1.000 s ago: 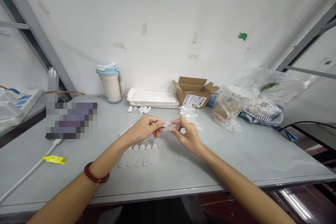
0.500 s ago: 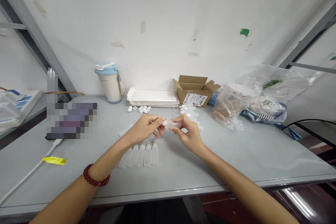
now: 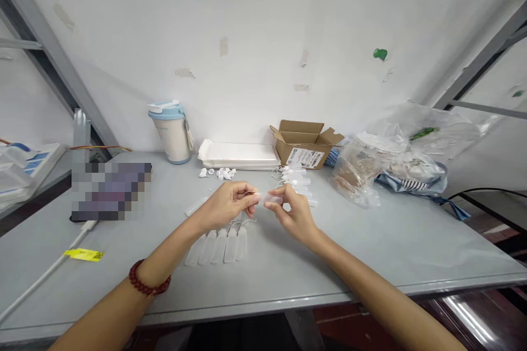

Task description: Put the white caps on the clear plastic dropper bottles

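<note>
Between my two hands a small translucent squeeze bottle (image 3: pixel 272 198) lies nearly level above the table. My right hand (image 3: pixel 300 215) pinches its body between thumb and fingers. At the other end, the fingertips of my left hand (image 3: pixel 228 204) are closed around the white cap, which is mostly hidden; a thin white tube shows by these fingers. Below my left hand stretches a row of several similar bottles (image 3: pixel 221 247) with thin curved tubes. Another bottle (image 3: pixel 196 207) lies partly behind my left wrist. More capped bottles (image 3: pixel 297 181) lie beyond my right hand.
Loose white caps (image 3: pixel 225 173) lie before a stack of white trays (image 3: pixel 241 154). Behind stand an open cardboard box (image 3: pixel 304 145) and a tumbler (image 3: pixel 173 134). Plastic bags (image 3: pixel 366 164) are at right. A blurred-out device (image 3: pixel 111 192) with a white cable (image 3: pixel 49 271) is at left.
My left thumb and fingers have shifted slightly lower around the cap end. My right hand keeps its pinch on the bottle. The camera view has tilted slightly.
</note>
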`<state>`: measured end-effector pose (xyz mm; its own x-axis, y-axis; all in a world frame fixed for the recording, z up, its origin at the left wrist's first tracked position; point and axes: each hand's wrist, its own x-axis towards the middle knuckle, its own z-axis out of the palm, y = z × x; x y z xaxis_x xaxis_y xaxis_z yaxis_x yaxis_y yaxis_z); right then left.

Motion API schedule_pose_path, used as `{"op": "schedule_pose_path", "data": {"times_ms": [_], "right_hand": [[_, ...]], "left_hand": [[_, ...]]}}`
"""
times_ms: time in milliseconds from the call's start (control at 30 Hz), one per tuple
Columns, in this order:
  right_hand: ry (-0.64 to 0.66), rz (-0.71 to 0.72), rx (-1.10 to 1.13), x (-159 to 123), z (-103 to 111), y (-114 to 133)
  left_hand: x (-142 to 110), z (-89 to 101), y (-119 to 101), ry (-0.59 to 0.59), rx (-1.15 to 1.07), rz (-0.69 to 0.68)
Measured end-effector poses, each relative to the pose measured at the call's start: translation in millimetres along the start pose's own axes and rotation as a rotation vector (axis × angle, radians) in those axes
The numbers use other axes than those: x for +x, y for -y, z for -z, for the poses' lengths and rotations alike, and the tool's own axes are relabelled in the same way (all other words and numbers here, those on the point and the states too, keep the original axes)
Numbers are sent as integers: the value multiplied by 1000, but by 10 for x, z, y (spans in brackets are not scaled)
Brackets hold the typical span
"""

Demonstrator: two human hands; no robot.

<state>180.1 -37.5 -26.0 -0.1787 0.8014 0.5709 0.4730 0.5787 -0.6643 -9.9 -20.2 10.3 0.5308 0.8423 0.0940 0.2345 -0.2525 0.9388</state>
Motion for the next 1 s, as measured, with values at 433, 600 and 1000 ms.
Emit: {"op": "schedule_pose_path", "data": {"times_ms": [433,600,1000], "right_hand": [[62,-299,234,95,56,-30],[-179,-258,147,226,228,-201],[-336,-294,-282,405,672,-613]], "left_hand": [[107,101,156,-149,68,-23],[185,487,424,-525,535,95],[181,788,852,-555,1007,206]]}}
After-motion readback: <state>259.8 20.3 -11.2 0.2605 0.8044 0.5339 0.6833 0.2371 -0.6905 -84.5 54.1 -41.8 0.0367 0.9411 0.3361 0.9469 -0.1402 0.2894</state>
